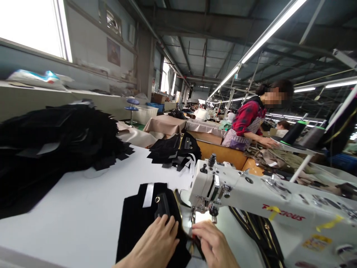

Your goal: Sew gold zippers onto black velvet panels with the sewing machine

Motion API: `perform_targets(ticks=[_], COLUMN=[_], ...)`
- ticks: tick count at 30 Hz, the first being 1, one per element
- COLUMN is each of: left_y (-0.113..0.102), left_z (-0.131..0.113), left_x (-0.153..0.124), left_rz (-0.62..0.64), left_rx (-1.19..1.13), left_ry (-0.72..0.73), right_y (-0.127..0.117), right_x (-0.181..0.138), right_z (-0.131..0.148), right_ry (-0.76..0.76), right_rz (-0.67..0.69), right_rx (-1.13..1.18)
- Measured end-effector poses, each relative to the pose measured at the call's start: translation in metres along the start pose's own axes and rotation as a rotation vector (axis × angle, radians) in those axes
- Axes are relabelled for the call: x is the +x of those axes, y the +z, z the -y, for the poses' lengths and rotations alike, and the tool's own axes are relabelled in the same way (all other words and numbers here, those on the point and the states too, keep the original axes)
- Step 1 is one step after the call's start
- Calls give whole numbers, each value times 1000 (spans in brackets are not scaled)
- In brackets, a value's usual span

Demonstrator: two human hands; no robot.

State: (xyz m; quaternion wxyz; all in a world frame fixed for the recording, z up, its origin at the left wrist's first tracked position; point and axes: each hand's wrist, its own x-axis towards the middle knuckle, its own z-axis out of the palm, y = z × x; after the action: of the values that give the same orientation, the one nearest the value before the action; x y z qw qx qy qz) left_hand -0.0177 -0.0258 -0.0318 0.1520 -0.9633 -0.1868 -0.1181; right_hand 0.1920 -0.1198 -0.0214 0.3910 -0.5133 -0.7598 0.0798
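Note:
A black fabric panel (131, 223) lies on the white table, its right edge at the sewing machine (208, 182). A white strip (148, 195) and a small black tab with a gold eyelet (161, 204) are on it. Along that edge runs a zipper with gold teeth (177, 204). My left hand (160, 238) rests on the panel below the tab, fingers stretched out and slightly spread. Close to the lit needle area, my right hand (213, 242) has its fingers bent together around the zipper's near end, which they partly hide.
A tall pile of black panels (55, 137) covers the table's left side. More black pieces (175, 147) lie behind the machine. Gold-toothed zippers (259, 230) hang under the machine arm. Thread cones (294, 132) stand at right, near a co-worker in a red checked shirt (245, 119).

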Motion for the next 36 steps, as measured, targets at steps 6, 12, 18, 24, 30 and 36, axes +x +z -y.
perform_targets(ticks=[6,12,18,24,30,36], left_y=[-12,-11,-6,-5,-15,-25], left_z=[8,46,48,53,62,52], left_x=[9,46,57,55,59,54], left_rz=[26,50,-16,-37,-35,-6], left_rx=[-167,-439,-446,-384,-384,-485], left_ry=[-2,139,133,110,136,220], right_y=[-3,5,12,7,10,11], right_x=[-2,-8,-10,-8,-8,-10], right_z=[2,-9,-24,-21,-26,-29], right_ry=[37,32,39,69,178,174], right_rz=[-21,-70,-96,-74,-37,-49], right_rx=[-121,-314,-466,-399,-434,-352])
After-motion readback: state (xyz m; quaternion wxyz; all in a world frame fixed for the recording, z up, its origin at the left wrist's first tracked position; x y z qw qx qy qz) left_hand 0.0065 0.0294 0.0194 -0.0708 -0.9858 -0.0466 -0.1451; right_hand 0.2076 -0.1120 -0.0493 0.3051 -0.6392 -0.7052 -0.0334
